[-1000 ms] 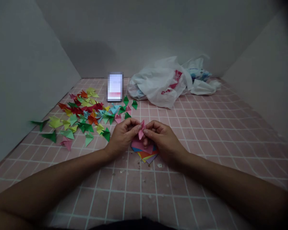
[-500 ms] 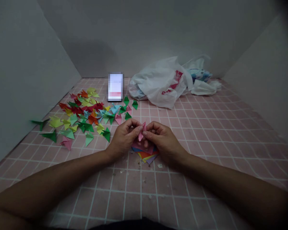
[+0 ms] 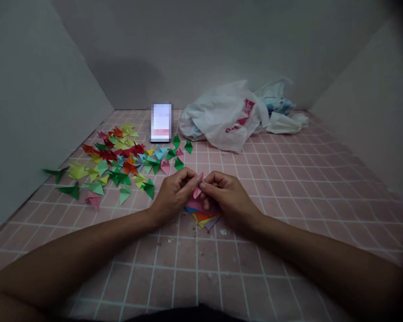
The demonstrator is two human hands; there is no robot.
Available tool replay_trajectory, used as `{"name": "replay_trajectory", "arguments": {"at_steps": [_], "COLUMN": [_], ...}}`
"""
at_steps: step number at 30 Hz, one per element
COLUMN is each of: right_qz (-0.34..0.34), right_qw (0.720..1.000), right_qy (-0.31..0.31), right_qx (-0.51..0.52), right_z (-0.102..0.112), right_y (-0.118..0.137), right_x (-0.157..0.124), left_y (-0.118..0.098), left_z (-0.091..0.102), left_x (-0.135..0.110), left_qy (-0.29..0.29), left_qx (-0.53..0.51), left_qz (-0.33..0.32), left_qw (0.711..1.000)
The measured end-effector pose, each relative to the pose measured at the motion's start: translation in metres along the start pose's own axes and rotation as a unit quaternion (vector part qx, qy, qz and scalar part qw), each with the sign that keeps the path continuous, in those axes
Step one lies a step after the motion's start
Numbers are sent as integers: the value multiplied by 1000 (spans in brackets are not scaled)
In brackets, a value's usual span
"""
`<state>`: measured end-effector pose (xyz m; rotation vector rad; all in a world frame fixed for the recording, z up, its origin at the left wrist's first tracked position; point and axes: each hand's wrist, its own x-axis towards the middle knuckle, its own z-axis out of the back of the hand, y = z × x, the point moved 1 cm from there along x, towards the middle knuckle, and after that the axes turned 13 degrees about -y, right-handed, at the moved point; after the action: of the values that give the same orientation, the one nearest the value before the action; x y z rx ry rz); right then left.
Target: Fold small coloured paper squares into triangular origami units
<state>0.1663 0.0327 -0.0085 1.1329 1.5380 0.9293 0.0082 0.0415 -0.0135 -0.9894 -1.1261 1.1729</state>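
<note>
Between my two hands is a small piece of folded pink paper (image 3: pixel 199 187), narrow and pointed at the top. My left hand (image 3: pixel 179 187) pinches its left side with thumb and fingers. From the other side, my right hand (image 3: pixel 223 190) grips it the same way, thumb tip near the middle. Below the hands lies a fanned stack of coloured paper squares (image 3: pixel 204 218), with pink, blue, orange, yellow and purple showing; the hands partly cover it. Left of my left hand, many folded paper cranes (image 3: pixel 121 176) in green, yellow, red, pink and blue are spread out.
A lit phone (image 3: pixel 160 123) stands upright behind the cranes, its screen blurred. At the back, a crumpled white plastic bag (image 3: pixel 221 116) with red print sits beside a blue and white packet (image 3: pixel 278 105). Grey walls enclose the pink checked surface (image 3: pixel 305 188).
Both hands keep their pinch on the pink paper, with only slight finger movement. Everything else stays where it was.
</note>
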Motion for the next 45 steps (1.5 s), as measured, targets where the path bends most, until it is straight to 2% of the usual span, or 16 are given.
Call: {"name": "replay_trajectory", "arguments": {"at_steps": [11,18,24,30,45], "right_qz": [45,111,98,92,83], "right_qw": [996,984,990,991,991], "right_qy": [7,-1,37,42,34], "right_qx": [-73,-140,-96,-89,-103], "right_z": [3,7,7,7,8], "right_y": [7,11,12,10,7], "right_x": [-2,2,3,5,5], "left_y": [-1,-5,-7,-5,-5], "left_z": [2,3,4,3,2], "left_x": [5,6,6,4,5], "left_qy": [41,65,68,67,45], "left_qx": [-8,-29,-66,-73,-74], "left_qz": [32,34,70,81,58], "left_qw": [999,997,993,992,995]}}
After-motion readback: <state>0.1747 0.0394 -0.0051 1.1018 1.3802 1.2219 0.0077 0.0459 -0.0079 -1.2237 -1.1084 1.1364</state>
